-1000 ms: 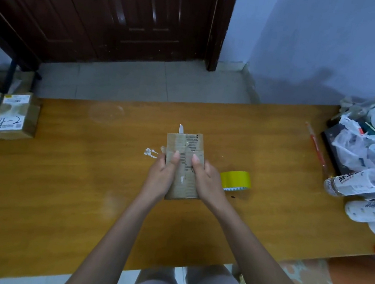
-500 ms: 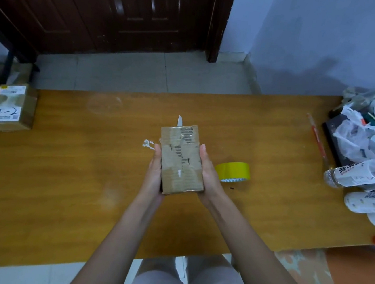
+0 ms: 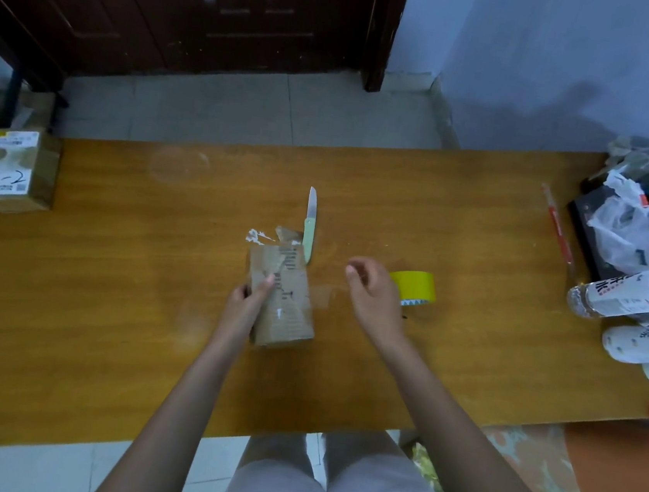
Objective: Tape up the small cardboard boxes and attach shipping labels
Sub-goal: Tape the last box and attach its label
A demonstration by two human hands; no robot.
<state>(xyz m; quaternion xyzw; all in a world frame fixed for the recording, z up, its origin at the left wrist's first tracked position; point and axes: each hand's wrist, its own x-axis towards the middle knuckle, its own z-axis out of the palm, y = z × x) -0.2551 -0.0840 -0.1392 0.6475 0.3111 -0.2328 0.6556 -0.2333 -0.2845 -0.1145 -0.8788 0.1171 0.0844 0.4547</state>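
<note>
A small brown cardboard box [image 3: 287,306] with torn label remains and clear tape lies at the middle of the wooden table [image 3: 108,282]. My left hand [image 3: 245,303] grips its left side, thumb on top. My right hand [image 3: 370,291] hovers to the right of the box with loosely curled fingers, holding nothing. Just behind that hand sits a yellow tape roll [image 3: 414,292]. A knife with a pale green handle [image 3: 309,226] lies beyond the box, blade pointing away. White paper scraps [image 3: 255,236] lie by the box's far left corner.
Labelled cardboard boxes [image 3: 12,169] stand at the table's left end. At the right end are plastic bottles [image 3: 628,300], plastic bags [image 3: 647,238], a dark tray and a red pen [image 3: 557,228]. A dark door and tiled floor lie beyond the table.
My right hand has let go of the box and moved right toward the tape roll. The box has come down toward the table in my left hand alone, uncovering the knife.
</note>
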